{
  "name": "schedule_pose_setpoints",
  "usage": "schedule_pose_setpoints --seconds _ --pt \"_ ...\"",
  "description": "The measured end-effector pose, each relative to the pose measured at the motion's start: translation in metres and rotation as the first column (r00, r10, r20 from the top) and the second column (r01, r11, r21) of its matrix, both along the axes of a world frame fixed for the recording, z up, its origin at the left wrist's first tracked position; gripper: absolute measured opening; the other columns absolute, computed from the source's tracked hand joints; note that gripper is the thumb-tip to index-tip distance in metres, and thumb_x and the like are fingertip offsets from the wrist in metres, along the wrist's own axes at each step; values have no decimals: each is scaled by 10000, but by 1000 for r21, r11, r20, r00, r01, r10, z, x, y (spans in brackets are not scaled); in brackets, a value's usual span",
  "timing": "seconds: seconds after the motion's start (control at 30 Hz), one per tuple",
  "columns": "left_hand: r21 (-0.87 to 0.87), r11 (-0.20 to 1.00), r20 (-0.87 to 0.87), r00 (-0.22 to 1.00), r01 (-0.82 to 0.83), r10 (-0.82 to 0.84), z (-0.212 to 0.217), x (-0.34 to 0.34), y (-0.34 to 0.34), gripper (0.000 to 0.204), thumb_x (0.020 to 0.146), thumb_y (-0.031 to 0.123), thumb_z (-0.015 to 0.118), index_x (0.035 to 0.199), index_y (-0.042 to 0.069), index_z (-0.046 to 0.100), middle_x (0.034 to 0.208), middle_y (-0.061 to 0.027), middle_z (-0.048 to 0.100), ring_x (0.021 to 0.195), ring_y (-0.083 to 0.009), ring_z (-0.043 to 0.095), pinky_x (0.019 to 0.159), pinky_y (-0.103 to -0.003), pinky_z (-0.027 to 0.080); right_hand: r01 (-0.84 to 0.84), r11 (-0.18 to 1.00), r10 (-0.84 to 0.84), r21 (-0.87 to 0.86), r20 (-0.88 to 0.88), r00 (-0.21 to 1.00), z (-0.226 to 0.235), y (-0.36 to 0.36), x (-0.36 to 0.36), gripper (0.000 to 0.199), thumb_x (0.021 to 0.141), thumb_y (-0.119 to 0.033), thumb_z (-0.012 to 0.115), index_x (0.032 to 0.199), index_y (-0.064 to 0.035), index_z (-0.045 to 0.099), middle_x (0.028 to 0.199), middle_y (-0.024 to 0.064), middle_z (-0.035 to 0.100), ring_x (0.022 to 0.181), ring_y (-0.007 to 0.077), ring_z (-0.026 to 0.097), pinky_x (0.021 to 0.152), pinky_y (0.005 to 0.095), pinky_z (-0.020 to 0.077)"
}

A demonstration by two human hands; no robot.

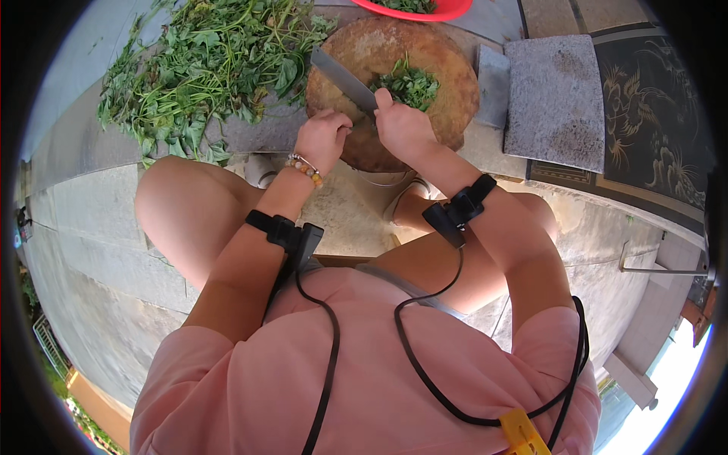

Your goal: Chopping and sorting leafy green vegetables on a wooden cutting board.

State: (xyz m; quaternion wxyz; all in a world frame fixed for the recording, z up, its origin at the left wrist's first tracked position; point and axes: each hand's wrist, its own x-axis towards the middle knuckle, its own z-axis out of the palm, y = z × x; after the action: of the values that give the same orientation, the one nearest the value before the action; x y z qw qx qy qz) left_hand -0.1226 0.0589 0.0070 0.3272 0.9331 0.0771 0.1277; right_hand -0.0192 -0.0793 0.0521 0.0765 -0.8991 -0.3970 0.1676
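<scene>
Wooden chopping block (455,91), upper centre: I see right hand (406,125) closed on cleaver (345,80) to chop; left hand (322,136) curled loosely, apparently empty, beside greens (409,85).

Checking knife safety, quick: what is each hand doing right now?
Left hand: closed in a loose fist at the edge of the round chopping block; contents cannot be told.
Right hand: closed on the cleaver, beside the chopped greens.
</scene>
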Motion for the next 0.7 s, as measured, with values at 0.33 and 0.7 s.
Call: schedule_pose_setpoints --seconds 0.33,0.7 --pt "7 992 60 991 -122 122 -2 2 -2 58 695 70 634 747 64 609 736 -102 612 680 -291 596 599 -371 481 -58 998 58 -2 32 998 9 0 -31 184 815 -104 481 940 -37 365 759 144 598 659 314 634 557 392 513" --pt "-71 989 18 991 -128 129 4 -1 -8 32 715 65 612 746 63 604 846 -108 606 744 -305 581 657 -376 469 -29 997 37 65 -135 990 8 13 0 189 848 -166 474 946 -31 383 779 194 609 727 365 614 624 449 490"
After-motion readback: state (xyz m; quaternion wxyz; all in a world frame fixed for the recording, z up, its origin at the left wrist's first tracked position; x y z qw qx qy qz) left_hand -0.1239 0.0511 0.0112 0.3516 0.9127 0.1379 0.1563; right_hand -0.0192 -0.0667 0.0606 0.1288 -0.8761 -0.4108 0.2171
